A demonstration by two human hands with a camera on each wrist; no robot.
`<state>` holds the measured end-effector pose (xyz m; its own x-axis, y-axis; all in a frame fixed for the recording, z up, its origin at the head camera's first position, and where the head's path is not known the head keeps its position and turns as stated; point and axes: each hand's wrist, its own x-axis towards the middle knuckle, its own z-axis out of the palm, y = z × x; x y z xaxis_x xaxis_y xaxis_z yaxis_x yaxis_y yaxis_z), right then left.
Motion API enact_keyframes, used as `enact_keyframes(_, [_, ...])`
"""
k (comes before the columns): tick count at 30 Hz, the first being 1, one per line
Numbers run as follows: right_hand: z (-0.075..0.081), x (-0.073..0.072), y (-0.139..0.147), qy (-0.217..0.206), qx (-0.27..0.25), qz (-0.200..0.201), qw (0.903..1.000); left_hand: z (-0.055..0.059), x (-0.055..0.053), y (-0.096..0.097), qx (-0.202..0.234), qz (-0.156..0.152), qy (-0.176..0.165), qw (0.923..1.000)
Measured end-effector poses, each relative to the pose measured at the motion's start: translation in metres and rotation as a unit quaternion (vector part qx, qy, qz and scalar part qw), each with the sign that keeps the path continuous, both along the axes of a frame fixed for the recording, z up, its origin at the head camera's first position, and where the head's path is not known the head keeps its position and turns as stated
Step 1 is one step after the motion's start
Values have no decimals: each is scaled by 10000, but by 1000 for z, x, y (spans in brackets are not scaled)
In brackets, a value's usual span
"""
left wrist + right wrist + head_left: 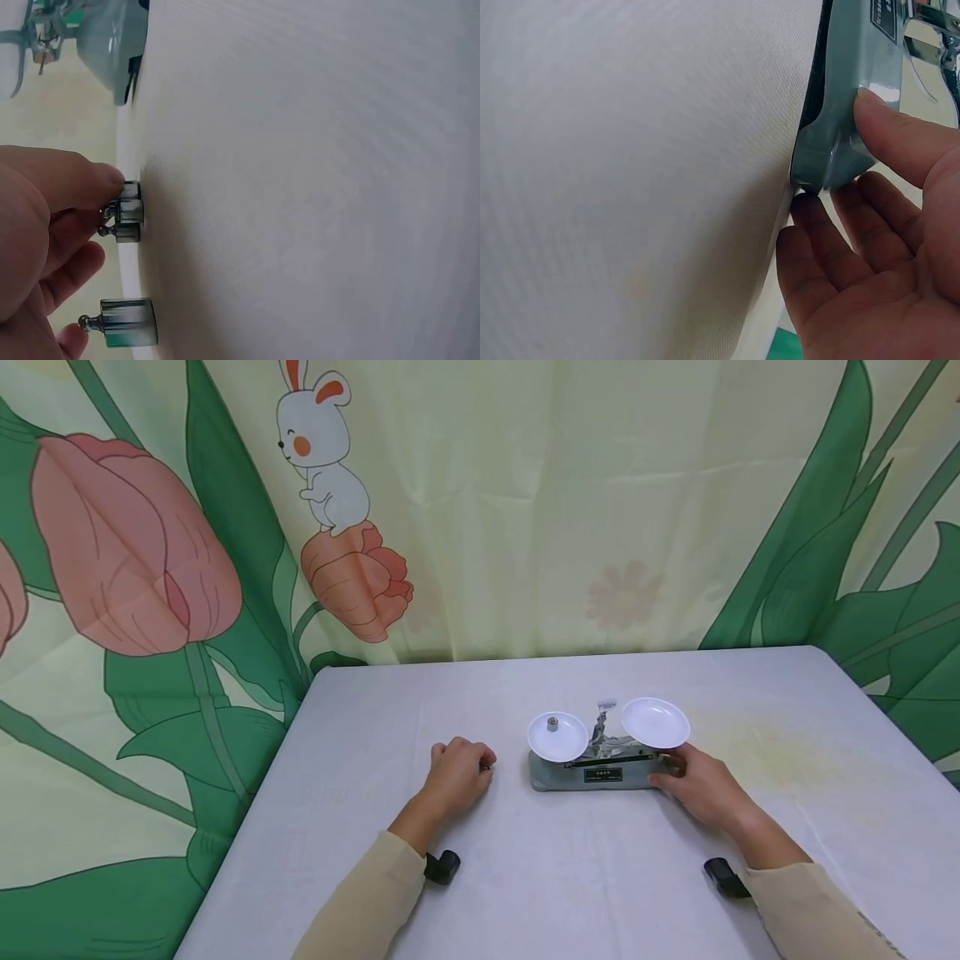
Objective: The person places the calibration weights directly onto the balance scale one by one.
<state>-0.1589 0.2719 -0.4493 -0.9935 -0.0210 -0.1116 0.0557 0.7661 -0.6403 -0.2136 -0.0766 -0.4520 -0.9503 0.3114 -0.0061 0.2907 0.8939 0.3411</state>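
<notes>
One printed curtain (pixel 525 527) is hanging behind one white-covered table (pixel 570 877). The left hand (pixel 459 777) is bending its fingers at three small metal weights (pixel 130 211); whether it is pinching one cannot be told. One larger weight (pixel 129 322) is standing by its little finger. Between the hands, one balance scale (pixel 557 778) is carrying two white pans (pixel 656 722), the one nearer the left hand holding one knobbed weight (pixel 552 724). The right hand (pixel 705 785) is gripping the scale's near end.
</notes>
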Motion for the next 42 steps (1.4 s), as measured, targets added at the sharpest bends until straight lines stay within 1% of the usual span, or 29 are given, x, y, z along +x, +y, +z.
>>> enact_keyframes(6, [-1, 0, -1, 4, 18, 0, 10000, 1, 1, 0, 89, -74, 43, 9999])
enact_keyframes(9, [0, 0, -1, 4, 21, 4, 10000, 4, 1, 1, 114, -87, 103, 9998])
enact_keyframes(13, [1, 0, -1, 0, 12, -2, 10000, 14, 2, 3, 262, -116, 195, 9994])
enact_keyframes(16, [1, 0, -1, 2, 3, -8, 10000, 24, 5, 5, 412, -204, 319, 9984])
enact_keyframes(18, [0, 0, 0, -6, -7, -13, 10000, 29, 7, 7, 529, -249, 254, 9980])
enact_keyframes(23, [0, 0, 0, 1, -25, -12, 10000, 39, 10, 11, 905, -211, -152, 9956])
enact_keyframes(25, [0, 0, 0, 8, -26, -10, 10000, 42, 12, 12, 1013, -207, -176, 9945])
enact_keyframes(29, [0, 0, 0, -2, -26, 0, 10000, 46, 14, 13, 1188, -365, 45, 9922])
enact_keyframes(34, [-2, -1, -1, 10, -14, -6, 10000, 51, 14, 14, 1447, -664, 356, 9866])
enact_keyframes(37, [-2, -1, -1, 31, -17, -3, 10000, 55, 15, 17, 1500, -778, 448, 9846])
enact_keyframes(39, [-2, -1, -1, 29, -32, -2, 10000, 58, 16, 19, 1489, -801, 496, 9844])
enact_keyframes(42, [-1, 0, -1, 15, -42, -4, 10000, 63, 17, 24, 1529, -785, 452, 9841])
